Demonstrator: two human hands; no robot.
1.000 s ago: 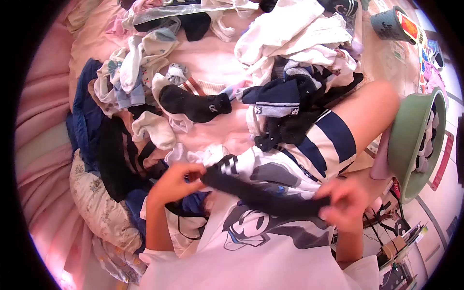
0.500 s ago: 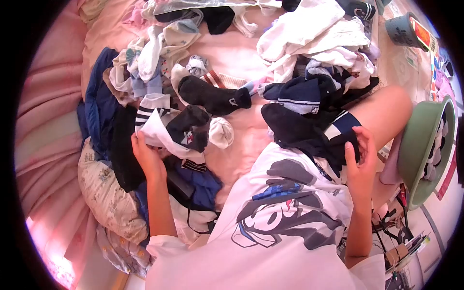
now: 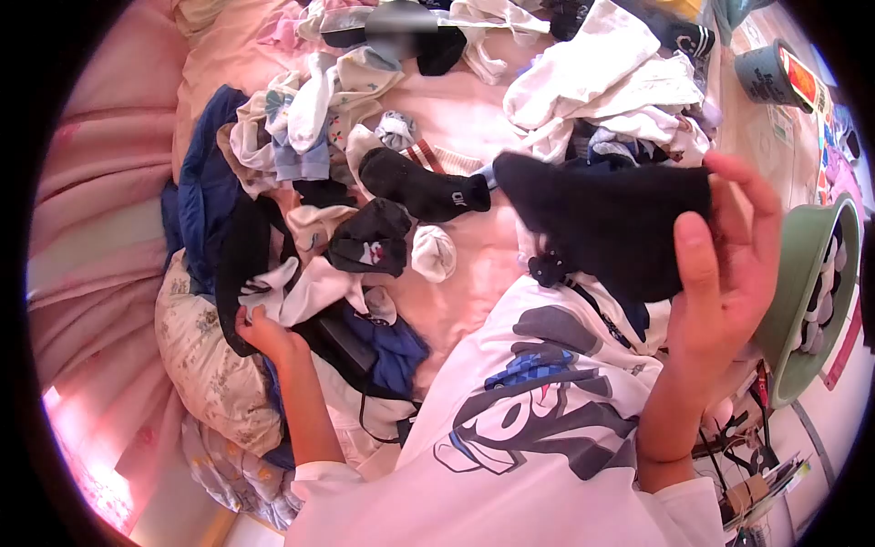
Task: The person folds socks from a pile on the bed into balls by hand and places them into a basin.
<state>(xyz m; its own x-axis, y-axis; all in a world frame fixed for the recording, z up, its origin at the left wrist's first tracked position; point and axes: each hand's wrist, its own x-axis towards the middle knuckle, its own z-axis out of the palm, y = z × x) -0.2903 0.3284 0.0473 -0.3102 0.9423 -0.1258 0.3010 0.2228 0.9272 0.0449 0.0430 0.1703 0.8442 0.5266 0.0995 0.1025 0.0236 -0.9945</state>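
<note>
My left hand (image 3: 273,342) pinches a white sock with black stripes (image 3: 314,287) at the left side of the bed. My right hand (image 3: 729,264) holds up a black sock (image 3: 606,219) above my lap, thumb in front and some fingers hidden behind the cloth. Between the hands lie a dark sock with a small white and red figure (image 3: 369,239), a rolled white sock (image 3: 434,253) and a black sock with white lettering (image 3: 424,187). A small black bobbled piece (image 3: 547,268) shows below the raised sock.
White and dark socks are heaped at the back right (image 3: 602,82), pale socks at the back left (image 3: 305,109). A green basin (image 3: 793,273) with rolled socks stands at my right, below a grey tub (image 3: 764,77). A floral pillow (image 3: 205,360) lies left.
My right hand has lifted the black sock up from my lap. My left hand has drawn the striped white sock down and to the left, off the socks beneath it.
</note>
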